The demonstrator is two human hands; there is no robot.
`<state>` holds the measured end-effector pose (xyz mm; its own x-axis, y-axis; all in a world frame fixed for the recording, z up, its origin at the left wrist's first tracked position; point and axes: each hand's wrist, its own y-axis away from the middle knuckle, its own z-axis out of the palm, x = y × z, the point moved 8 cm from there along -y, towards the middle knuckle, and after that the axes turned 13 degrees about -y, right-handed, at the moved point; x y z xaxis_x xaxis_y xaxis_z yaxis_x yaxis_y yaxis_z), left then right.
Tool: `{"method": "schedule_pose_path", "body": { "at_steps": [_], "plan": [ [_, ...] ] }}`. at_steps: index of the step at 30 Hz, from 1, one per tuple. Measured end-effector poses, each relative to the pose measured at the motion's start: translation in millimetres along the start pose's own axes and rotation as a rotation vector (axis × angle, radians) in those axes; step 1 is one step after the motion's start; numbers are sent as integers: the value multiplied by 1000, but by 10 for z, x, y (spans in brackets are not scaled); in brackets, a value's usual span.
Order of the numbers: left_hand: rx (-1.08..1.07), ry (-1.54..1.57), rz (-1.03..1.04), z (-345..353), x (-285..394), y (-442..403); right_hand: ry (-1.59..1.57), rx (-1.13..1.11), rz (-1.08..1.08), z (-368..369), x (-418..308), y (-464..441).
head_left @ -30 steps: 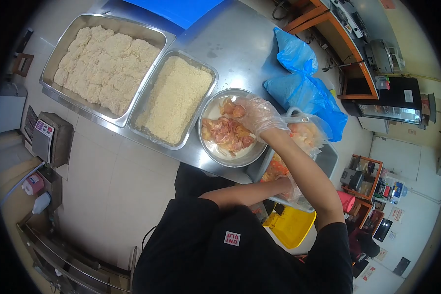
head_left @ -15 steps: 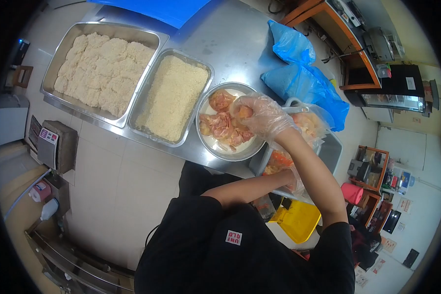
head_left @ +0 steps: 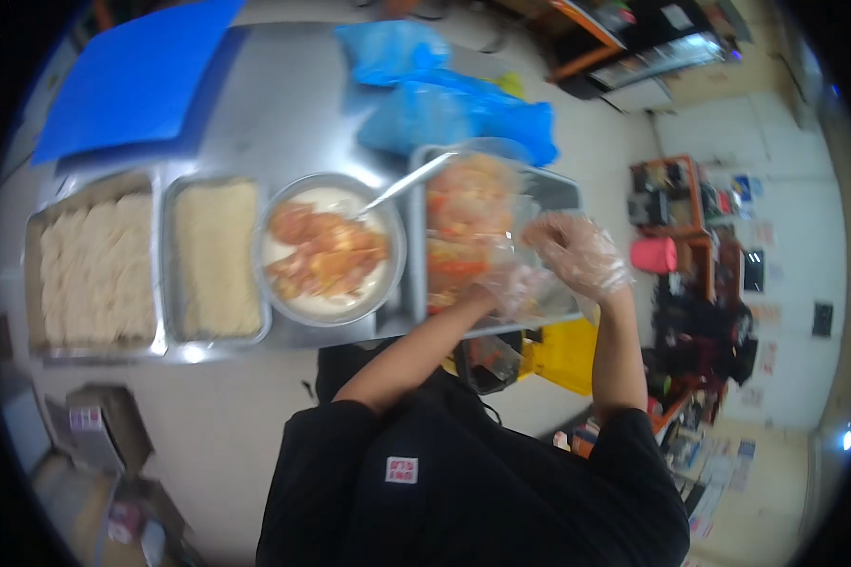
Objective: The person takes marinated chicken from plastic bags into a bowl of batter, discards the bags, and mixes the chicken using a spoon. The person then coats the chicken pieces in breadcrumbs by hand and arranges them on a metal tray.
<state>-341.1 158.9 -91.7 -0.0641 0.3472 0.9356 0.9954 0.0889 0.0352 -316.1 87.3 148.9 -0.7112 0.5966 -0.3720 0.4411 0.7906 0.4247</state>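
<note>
Both my hands wear clear plastic gloves. My left hand (head_left: pixel 512 289) is closed at the front of the grey tub (head_left: pixel 565 189), gripping the clear plastic bag (head_left: pixel 529 253) among raw chicken pieces (head_left: pixel 463 257). My right hand (head_left: pixel 581 253) is above the tub's right side, its fingers curled; blur hides what is in them, if anything. To the left, a round metal bowl (head_left: pixel 399 269) contains white batter and raw chicken (head_left: pixel 326 255). A metal utensil handle (head_left: pixel 408 181) slants out of the bowl towards the tub.
Left of the bowl are a tray of pale crumbs (head_left: pixel 219 255) and a deeper pan of coated pieces (head_left: pixel 97 269). Blue plastic bags (head_left: pixel 444 104) lie behind the tub. A blue board (head_left: pixel 137 80) covers the steel table's far left. A yellow bin (head_left: pixel 563 357) stands below.
My right hand has moved from over the bowl, where it held a chicken piece, right to the tub. My left hand stays at the tub. The view has turned and shifted right.
</note>
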Motion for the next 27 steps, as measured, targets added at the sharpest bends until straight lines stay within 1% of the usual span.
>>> {"method": "schedule_pose_path", "body": {
  "at_steps": [1, 3, 5, 6, 8, 9, 11, 12, 13, 14, 15, 17, 19, 20, 21, 24, 25, 26, 27],
  "plan": [
    [35, 36, 16, 42, -36, -54, 6, -59, 93, -105, 267, 192],
    [104, 105, 52, 132, -93, -143, -3, -202, 241, -47, 786, 498],
    [187, 39, 5, -159, 115, 86, 11, -220, 171, 318, 1351, 558],
    [142, 39, -4, -185, 163, 100, 14, -231, 134, 548, 1616, 526],
    [50, 39, -24, -225, 226, 112, -31, -181, 195, 984, 2018, 319],
    [50, 35, -32, -293, 305, 165, -51, -159, 222, 1130, 2062, 215],
    [53, 32, -54, -383, 436, 268, 52, -267, 267, 1148, 1490, 131],
    [37, -2, -20, -347, 433, 249, 108, -320, 284, 1136, 1307, 105],
    [23, -35, 15, -289, 395, 198, 92, -331, 297, 1295, 1628, 35],
    [10, -69, 52, -239, 367, 146, 79, -341, 311, 1568, 2214, -73],
    [25, -85, 33, -222, 320, 101, 70, -355, 324, 1617, 2280, -130],
    [41, -112, -2, -129, 227, 62, 213, -336, 431, 1645, 2523, -105],
    [71, -54, 11, -134, 205, 60, 251, -269, 426, 1702, 2660, -107],
    [91, -24, 19, -164, 200, 53, 221, -213, 361, 1887, 2949, -191],
    [85, -14, -2, -207, 213, 71, 192, -158, 296, 1897, 2916, -234],
    [65, 12, -44, -233, 251, 128, 186, -256, 130, 2015, 2829, -317],
    [67, 14, -46, -215, 229, 112, 188, -213, 122, 2056, 3019, -315],
    [74, 14, -51, -219, 204, 94, 192, -170, 109, 2170, 3424, -320],
    [63, 12, -55, -203, 188, 86, 194, -129, 93, 2224, 3621, -367]
  ]
}}
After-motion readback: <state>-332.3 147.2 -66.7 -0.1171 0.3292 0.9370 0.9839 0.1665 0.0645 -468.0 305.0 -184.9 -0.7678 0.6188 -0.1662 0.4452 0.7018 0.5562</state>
